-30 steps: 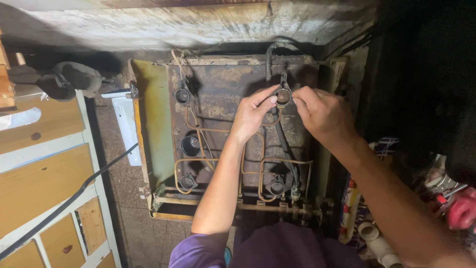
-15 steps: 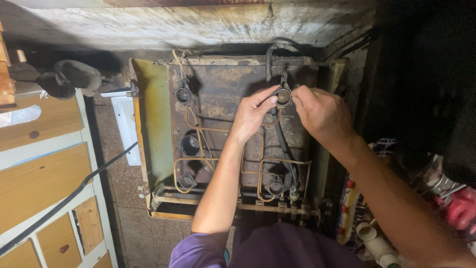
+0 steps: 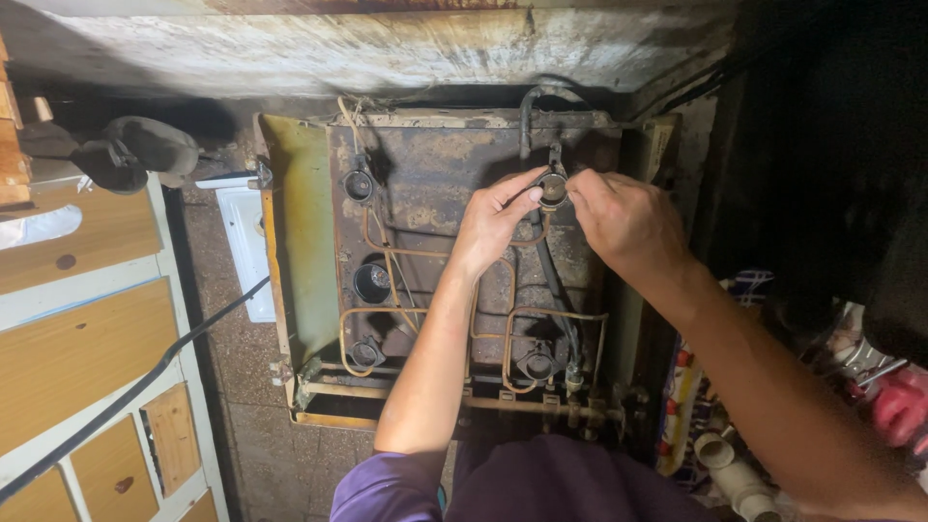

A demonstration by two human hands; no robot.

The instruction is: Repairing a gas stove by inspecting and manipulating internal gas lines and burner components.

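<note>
An old, rusty gas stove (image 3: 440, 208) lies open on the floor below me, its top removed so the copper gas pipes (image 3: 488, 324) and several burner bases show. Both my hands meet at the far right burner base (image 3: 553, 189). My left hand (image 3: 498, 220) pinches its left side with thumb and fingers. My right hand (image 3: 619, 217) grips its right side with the fingertips. A dark hose (image 3: 556, 275) runs from that burner toward the front manifold.
A wooden cabinet with white frames (image 3: 87, 367) stands at the left, with a black cable (image 3: 145, 377) across it. A white panel (image 3: 242, 242) leans beside the stove. Bottles and white pipe pieces (image 3: 725, 454) crowd the right. A concrete wall (image 3: 387, 48) is behind.
Both hands stay at the far right burner base with only slight finger shifts. Nothing else has visibly moved.
</note>
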